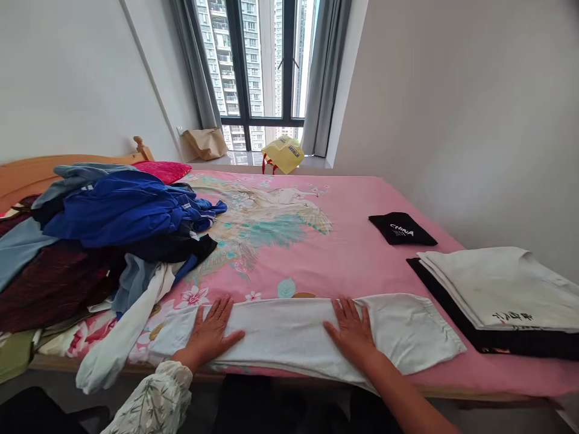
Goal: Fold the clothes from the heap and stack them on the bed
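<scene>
A pair of white trousers point(280, 331), folded lengthwise, lies across the near edge of the bed, its elastic end to the right. My left hand point(212, 331) rests flat on the left part of the trousers, fingers spread. Farther right, my right hand point(353, 331) also lies open with its palm down on the cloth. Neither hand grips anything. The lower edge of the trousers hangs slightly over the bed's front side below my right hand.
A heap of loose clothes point(113, 223) covers the bed's left side. At the right lie a folded white garment point(502, 283) on black ones and a folded black garment point(402, 229). A yellow bag point(284, 154) and a brown paper bag point(205, 143) sit by the window.
</scene>
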`<state>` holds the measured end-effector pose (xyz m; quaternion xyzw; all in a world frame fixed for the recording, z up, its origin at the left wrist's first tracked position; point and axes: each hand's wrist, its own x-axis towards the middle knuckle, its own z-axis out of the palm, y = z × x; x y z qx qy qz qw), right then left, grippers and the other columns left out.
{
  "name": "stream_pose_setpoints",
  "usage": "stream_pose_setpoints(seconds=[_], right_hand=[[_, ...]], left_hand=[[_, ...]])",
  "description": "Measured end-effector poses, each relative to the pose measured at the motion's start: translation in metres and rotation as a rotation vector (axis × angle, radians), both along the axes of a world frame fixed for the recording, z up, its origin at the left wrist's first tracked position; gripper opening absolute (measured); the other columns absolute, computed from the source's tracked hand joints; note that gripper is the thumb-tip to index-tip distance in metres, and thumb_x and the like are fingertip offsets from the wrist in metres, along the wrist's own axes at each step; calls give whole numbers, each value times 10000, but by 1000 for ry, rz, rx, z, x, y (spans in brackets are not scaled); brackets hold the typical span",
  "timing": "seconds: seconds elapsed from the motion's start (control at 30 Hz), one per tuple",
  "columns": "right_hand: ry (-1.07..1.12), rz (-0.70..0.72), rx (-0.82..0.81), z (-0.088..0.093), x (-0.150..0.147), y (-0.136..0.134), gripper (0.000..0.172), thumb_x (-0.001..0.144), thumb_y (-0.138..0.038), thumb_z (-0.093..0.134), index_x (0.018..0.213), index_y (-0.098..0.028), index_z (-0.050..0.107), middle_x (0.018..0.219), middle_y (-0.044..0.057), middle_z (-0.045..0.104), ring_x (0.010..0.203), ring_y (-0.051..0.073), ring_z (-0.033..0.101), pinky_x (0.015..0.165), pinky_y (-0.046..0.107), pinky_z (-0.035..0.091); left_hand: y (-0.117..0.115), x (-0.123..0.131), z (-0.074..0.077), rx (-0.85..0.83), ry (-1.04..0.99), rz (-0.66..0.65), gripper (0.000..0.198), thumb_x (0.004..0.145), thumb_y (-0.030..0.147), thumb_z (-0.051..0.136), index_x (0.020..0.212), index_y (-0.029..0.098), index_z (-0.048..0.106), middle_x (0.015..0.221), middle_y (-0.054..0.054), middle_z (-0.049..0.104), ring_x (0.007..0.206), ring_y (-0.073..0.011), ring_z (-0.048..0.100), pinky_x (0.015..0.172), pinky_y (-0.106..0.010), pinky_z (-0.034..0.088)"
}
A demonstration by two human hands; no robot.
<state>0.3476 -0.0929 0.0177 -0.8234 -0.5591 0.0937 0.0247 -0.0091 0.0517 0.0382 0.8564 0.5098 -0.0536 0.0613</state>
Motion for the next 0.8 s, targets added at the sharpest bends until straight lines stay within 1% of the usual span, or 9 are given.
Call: stream_pose_setpoints(seconds=[0.07,0.13,0.23,0.33,0.43,0.5,0.6,0.7,0.8], right_hand=[[-17,-153,-11,4,16,-10,706,905,-533,348,1486,-157,212,1566,88,93,1443,279,33,1126,575,-29],[8,-158,50,13,8,-10,675,917,-502,344,1486,-161,218,1569,82,69,1444,278,16,1125,580,-15],[123,124,188,22,-22,1,607,940,-512,287,1475,-226,256,1567,40,112,1447,230,39,1137,551,-20],[204,290,201,17,-16,1,608,938,-565,257,1467,-265,269,1554,29,179,1444,219,79,1132,558,-39],[98,78,112,9,53,-20,633,918,-571,324,1464,-255,277,1550,39,196,1440,238,100,1123,571,-53],[-19,-205,46,10,114,-37,627,921,-528,344,1464,-221,279,1550,54,196,1437,236,112,1126,570,-29],[-76,-384,46,22,174,-50,602,946,-415,309,1453,-92,284,1531,173,204,1422,329,129,1057,680,-46],[-109,-352,110,31,163,-46,589,961,-388,256,1471,-95,237,1543,166,167,1431,321,77,1069,660,-51],[-76,-9,162,19,119,-43,576,944,-504,298,1471,-277,257,1557,-5,180,1443,176,61,1163,443,-19]], left_hand=[[-3,14,3,37,-15,27,857,797,621,438,1470,136,222,1555,-125,176,1439,-328,123,1114,-607,-7],[-11,39,5,118,-93,-58,725,845,518,431,1464,177,266,1552,-108,203,1436,-307,155,1122,-590,22],[-26,79,-1,137,-202,-294,570,896,488,386,1431,296,344,1545,-44,251,1428,-278,196,1132,-561,6],[-29,95,-11,69,-147,-230,639,861,587,390,1431,303,336,1548,-38,244,1433,-304,162,1109,-603,-29],[-19,88,-20,90,-58,-85,741,835,639,353,1462,256,255,1568,-33,160,1442,-310,104,1094,-626,-29],[-12,81,-24,106,-24,-74,754,835,647,316,1470,253,222,1572,-15,132,1444,-301,92,1095,-621,-26],[-7,77,-27,122,-2,-81,767,831,652,285,1476,245,204,1573,-10,124,1447,-297,78,1099,-611,-25],[-6,79,-29,143,9,-86,781,819,649,280,1479,238,201,1573,-11,125,1448,-297,68,1097,-613,-27],[-5,80,-29,155,7,-91,788,809,642,291,1478,232,218,1572,-16,144,1448,-293,77,1105,-595,-32]])
